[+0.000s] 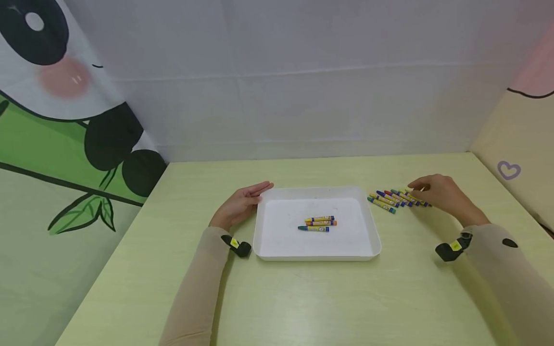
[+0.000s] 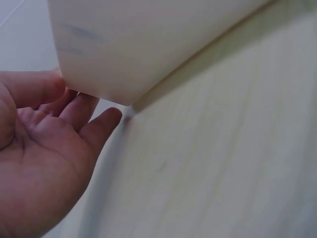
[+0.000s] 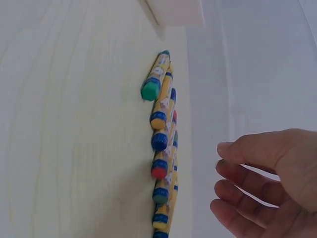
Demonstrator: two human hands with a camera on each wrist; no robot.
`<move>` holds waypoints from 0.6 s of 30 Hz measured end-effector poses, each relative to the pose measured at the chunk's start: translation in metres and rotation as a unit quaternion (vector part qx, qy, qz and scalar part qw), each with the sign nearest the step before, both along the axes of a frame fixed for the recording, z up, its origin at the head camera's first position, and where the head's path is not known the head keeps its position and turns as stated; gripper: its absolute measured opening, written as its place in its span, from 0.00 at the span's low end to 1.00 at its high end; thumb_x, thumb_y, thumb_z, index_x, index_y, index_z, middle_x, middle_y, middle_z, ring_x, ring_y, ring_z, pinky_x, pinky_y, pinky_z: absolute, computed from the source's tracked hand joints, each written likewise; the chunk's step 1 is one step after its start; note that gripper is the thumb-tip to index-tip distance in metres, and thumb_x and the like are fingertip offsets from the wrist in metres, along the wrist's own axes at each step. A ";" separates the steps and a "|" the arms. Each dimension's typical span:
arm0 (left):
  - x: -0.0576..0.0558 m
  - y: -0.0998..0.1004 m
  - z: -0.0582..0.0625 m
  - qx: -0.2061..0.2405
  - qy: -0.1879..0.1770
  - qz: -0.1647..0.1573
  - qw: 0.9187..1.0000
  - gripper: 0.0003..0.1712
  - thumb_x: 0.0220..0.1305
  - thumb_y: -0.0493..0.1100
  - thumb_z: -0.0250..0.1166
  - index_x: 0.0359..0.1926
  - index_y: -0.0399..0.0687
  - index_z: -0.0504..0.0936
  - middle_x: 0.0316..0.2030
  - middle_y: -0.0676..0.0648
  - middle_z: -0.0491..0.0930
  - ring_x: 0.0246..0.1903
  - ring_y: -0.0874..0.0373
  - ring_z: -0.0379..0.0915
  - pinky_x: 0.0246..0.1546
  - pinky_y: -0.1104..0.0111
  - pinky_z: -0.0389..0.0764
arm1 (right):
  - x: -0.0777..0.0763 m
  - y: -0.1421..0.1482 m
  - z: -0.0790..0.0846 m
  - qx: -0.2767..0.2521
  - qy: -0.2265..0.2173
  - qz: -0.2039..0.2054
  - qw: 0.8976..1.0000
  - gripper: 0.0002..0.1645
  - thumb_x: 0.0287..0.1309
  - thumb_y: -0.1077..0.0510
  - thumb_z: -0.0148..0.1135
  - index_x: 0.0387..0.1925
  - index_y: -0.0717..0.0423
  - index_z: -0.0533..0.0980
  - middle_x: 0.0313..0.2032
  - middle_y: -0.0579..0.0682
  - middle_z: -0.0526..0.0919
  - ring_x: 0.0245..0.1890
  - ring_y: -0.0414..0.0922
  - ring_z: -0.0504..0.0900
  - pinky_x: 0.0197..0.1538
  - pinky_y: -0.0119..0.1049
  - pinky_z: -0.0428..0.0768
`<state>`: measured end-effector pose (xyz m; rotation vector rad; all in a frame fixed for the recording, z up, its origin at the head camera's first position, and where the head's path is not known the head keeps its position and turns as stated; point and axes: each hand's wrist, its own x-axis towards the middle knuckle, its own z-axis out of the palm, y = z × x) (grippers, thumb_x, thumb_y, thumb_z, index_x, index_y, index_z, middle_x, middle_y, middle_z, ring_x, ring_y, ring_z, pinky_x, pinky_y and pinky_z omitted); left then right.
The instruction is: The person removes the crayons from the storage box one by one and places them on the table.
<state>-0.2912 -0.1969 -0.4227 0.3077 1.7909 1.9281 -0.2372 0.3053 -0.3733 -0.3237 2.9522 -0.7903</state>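
Tabletop (image 1: 303, 298): 3 crayons (image 1: 320, 223) ctr., horiz., tips L; row (image 1: 393, 198) R, slanted; labels illegible. L hand (image 1: 239, 204) grips tray (image 1: 281, 209); R hand (image 1: 442, 194) loose.

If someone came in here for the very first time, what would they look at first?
Probably the white tray near the middle of the table, with three crayons inside. Next, maybe the row of crayons to its right, with the right hand by it. The giant cartoon eye, top left in the head view, might win too!
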 end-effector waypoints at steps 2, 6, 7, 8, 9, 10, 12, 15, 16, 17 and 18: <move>0.000 0.000 0.000 0.000 -0.001 0.001 1.000 0.30 0.72 0.27 0.43 0.73 0.42 0.57 0.73 0.46 0.56 0.73 0.54 0.49 0.71 0.59 0.55 | 0.000 -0.006 0.003 -0.007 0.006 0.005 1.000 0.21 0.63 0.59 0.58 0.53 0.70 0.76 0.44 0.66 0.82 0.41 0.56 0.80 0.34 0.37 0.78; 0.000 0.001 0.001 0.000 0.000 0.002 1.000 0.30 0.72 0.27 0.43 0.73 0.42 0.57 0.73 0.46 0.56 0.73 0.54 0.48 0.71 0.58 0.54 | -0.003 -0.019 0.011 -0.014 0.009 0.017 1.000 0.21 0.63 0.57 0.59 0.53 0.68 0.77 0.44 0.65 0.82 0.41 0.56 0.80 0.36 0.40 0.79; 0.000 0.001 0.001 0.001 0.000 0.003 1.000 0.30 0.72 0.27 0.43 0.73 0.42 0.57 0.73 0.46 0.56 0.73 0.53 0.49 0.71 0.57 0.54 | -0.004 -0.023 0.014 -0.016 0.005 0.019 1.000 0.21 0.63 0.57 0.59 0.53 0.67 0.77 0.44 0.64 0.82 0.42 0.56 0.80 0.37 0.42 0.80; 0.000 0.001 0.001 0.001 0.000 0.004 1.000 0.30 0.72 0.27 0.44 0.73 0.42 0.57 0.73 0.46 0.56 0.73 0.54 0.49 0.71 0.57 0.54 | -0.005 -0.027 0.016 -0.016 0.002 0.019 1.000 0.21 0.63 0.56 0.59 0.53 0.66 0.78 0.45 0.64 0.82 0.43 0.55 0.80 0.38 0.43 0.80; 0.000 0.001 0.001 0.001 0.000 0.004 1.000 0.30 0.72 0.27 0.43 0.73 0.42 0.57 0.73 0.46 0.56 0.73 0.54 0.49 0.71 0.58 0.54 | -0.006 -0.030 0.018 -0.017 -0.004 0.019 1.000 0.21 0.63 0.55 0.59 0.53 0.65 0.78 0.46 0.63 0.82 0.44 0.55 0.80 0.40 0.45 0.80; 0.000 0.002 0.001 0.002 0.000 0.003 1.000 0.30 0.72 0.27 0.43 0.73 0.42 0.57 0.73 0.46 0.56 0.73 0.54 0.49 0.71 0.58 0.54 | -0.007 -0.034 0.020 -0.017 -0.011 0.020 1.000 0.22 0.63 0.54 0.59 0.53 0.65 0.78 0.46 0.63 0.82 0.44 0.55 0.79 0.41 0.46 0.80; -0.001 0.002 0.001 0.003 -0.003 0.006 1.000 0.30 0.72 0.27 0.44 0.73 0.42 0.58 0.73 0.46 0.57 0.73 0.54 0.49 0.71 0.58 0.54 | -0.009 -0.041 0.024 -0.022 -0.025 0.020 0.999 0.22 0.63 0.53 0.59 0.53 0.63 0.78 0.48 0.61 0.82 0.46 0.54 0.79 0.44 0.46 0.79; -0.002 0.002 0.000 0.001 0.000 0.005 1.000 0.30 0.71 0.26 0.44 0.73 0.41 0.57 0.73 0.46 0.56 0.73 0.54 0.49 0.71 0.59 0.55 | -0.013 -0.051 0.029 -0.029 -0.042 0.025 0.998 0.22 0.64 0.52 0.60 0.54 0.61 0.78 0.49 0.59 0.82 0.47 0.53 0.79 0.45 0.46 0.79; -0.002 0.001 0.000 0.000 0.001 0.005 1.000 0.30 0.71 0.27 0.44 0.73 0.42 0.57 0.73 0.46 0.56 0.73 0.54 0.49 0.71 0.60 0.55 | -0.014 -0.054 0.030 -0.032 -0.045 0.030 0.998 0.22 0.64 0.52 0.60 0.53 0.61 0.79 0.49 0.59 0.83 0.47 0.53 0.79 0.46 0.46 0.79; -0.002 0.001 0.000 -0.001 0.002 0.005 1.000 0.30 0.71 0.27 0.44 0.73 0.42 0.58 0.73 0.46 0.56 0.73 0.54 0.49 0.71 0.60 0.56 | -0.015 -0.057 0.031 -0.033 -0.048 0.036 0.998 0.21 0.63 0.52 0.60 0.53 0.60 0.79 0.49 0.59 0.83 0.48 0.53 0.79 0.46 0.46 0.78; -0.002 0.001 0.000 -0.001 0.003 0.005 1.000 0.30 0.71 0.27 0.44 0.73 0.42 0.58 0.73 0.46 0.56 0.73 0.54 0.49 0.71 0.60 0.56 | -0.016 -0.061 0.032 -0.034 -0.050 0.042 0.997 0.21 0.63 0.52 0.60 0.53 0.60 0.79 0.49 0.58 0.83 0.48 0.53 0.79 0.47 0.46 0.78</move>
